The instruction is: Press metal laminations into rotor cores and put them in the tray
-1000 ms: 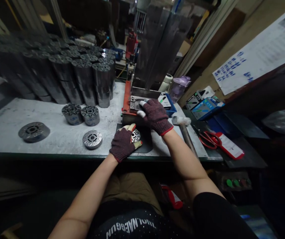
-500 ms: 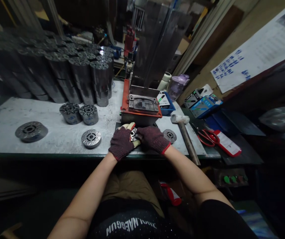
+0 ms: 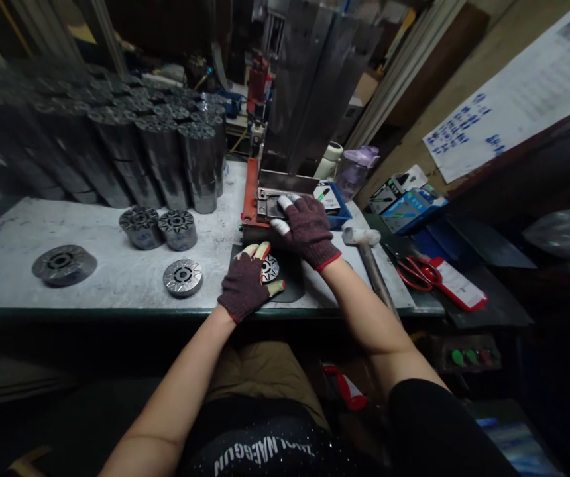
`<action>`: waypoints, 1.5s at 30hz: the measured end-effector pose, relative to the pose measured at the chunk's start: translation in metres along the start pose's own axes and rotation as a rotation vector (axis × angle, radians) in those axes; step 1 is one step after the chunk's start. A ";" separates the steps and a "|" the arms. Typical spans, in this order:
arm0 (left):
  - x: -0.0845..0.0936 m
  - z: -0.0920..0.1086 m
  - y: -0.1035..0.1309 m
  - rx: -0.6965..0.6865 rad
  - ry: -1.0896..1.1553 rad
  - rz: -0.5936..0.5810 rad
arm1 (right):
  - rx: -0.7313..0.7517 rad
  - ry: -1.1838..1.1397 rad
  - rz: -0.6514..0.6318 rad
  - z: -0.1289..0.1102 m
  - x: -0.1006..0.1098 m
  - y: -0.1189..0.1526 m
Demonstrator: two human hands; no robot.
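Note:
My left hand (image 3: 246, 281), in a dark knitted glove with pale fingertips, curls around the left side of a round slotted metal core (image 3: 270, 267). Its thumb lies along the near edge. That core rests on a dark mat (image 3: 292, 285) near the bench's front edge. My right hand (image 3: 309, 230), gloved alike, is over the metal top plate (image 3: 264, 207) of an orange-topped box device (image 3: 250, 192). The right thumb and fingers are apart, their tips at the plate; nothing shows between them. Left of my left hand lies another slotted core (image 3: 183, 277).
Two taller cores (image 3: 178, 230) and a flat one (image 3: 63, 265) stand on the left of the bench (image 3: 126, 285). Tall core stacks (image 3: 200, 165) fill the back left. To the right are a mallet (image 3: 362, 236), red-handled scissors (image 3: 419, 273), a blue tray (image 3: 342, 215) and a purple bottle (image 3: 359, 169).
My right hand has left the core and moved forward to the device's top plate. My left hand stays at the core. The right forearm now covers the small disc beside the mallet.

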State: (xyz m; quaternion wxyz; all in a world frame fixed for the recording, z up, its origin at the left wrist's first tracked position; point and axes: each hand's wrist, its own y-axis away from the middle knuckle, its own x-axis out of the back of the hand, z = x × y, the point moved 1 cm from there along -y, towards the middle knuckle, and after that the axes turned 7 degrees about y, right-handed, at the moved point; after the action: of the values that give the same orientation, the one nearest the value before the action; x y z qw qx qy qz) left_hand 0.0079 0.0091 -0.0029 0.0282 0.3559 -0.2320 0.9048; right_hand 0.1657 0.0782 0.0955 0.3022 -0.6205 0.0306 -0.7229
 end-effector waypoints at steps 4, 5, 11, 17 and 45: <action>0.002 0.000 0.001 -0.040 0.027 -0.039 | 0.030 0.032 -0.043 -0.001 0.000 -0.015; 0.002 0.000 0.001 -0.034 0.022 -0.031 | 0.030 0.047 -0.055 -0.003 0.003 -0.014; 0.003 0.003 -0.001 -0.006 -0.003 -0.020 | -0.041 -0.073 -0.113 -0.019 0.007 0.033; 0.006 0.003 0.000 -0.028 0.020 -0.071 | 0.074 -0.234 -0.396 -0.034 0.000 0.077; 0.005 -0.001 0.000 -0.003 0.012 -0.032 | -0.036 -0.012 -0.069 -0.009 0.012 0.002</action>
State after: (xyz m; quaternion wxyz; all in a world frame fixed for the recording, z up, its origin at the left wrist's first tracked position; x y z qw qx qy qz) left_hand 0.0037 0.0091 -0.0007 0.0445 0.3543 -0.2276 0.9059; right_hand 0.1577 0.0682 0.1029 0.2663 -0.6307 0.0205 -0.7286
